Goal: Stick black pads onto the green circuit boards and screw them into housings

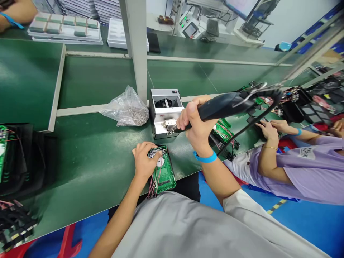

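Note:
My right hand is wrapped round a black electric screwdriver with a cord. Its tip points left, at the front of a grey screw feeder; I cannot tell whether it touches a screw there. Below the feeder, my left hand grips the upper left edge of a green circuit board. The thumb lies over the board's top, near a white round part. Thin pink wires trail from the board toward the table's front edge.
Left of the feeder lies a clear plastic bag of screws. More wired boards are to the right, near a co-worker's hands. Black housings are stacked at the left. A metal post rises behind the bag.

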Tool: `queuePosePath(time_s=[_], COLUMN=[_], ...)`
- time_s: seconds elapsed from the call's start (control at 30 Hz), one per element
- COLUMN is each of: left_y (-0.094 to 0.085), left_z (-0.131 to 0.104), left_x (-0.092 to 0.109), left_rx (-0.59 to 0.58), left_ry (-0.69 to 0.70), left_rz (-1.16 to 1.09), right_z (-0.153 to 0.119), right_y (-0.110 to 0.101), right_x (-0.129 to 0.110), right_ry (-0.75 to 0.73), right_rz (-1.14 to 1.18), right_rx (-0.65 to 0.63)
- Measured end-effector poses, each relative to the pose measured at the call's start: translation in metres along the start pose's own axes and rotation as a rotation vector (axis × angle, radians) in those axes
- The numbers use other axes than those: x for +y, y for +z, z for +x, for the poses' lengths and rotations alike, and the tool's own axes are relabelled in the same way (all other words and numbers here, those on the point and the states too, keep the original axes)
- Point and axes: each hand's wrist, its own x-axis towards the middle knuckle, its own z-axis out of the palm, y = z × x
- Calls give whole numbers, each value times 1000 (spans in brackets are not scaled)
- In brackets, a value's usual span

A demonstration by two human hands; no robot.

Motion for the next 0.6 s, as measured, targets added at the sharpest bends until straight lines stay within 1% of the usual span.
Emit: queuePosePath(time_s=[0.13, 0.33, 0.47, 0.6], left_y=[0, 1, 1, -1], left_z=[1, 0, 0, -1], left_x=[-1, -1, 0, 3], left_rx=[-6, -4, 3, -15], left_ry=[1, 20, 18, -5], left_rz=[10, -1, -2, -2], right_z=[7, 1, -2, -13], right_y=[4, 7, 5, 8], right_x=[10, 17, 13, 0], right_ry=[-3, 76, 110, 157], right_rz=[-14, -78, -80, 4], right_rx=[-8, 8, -36, -82])
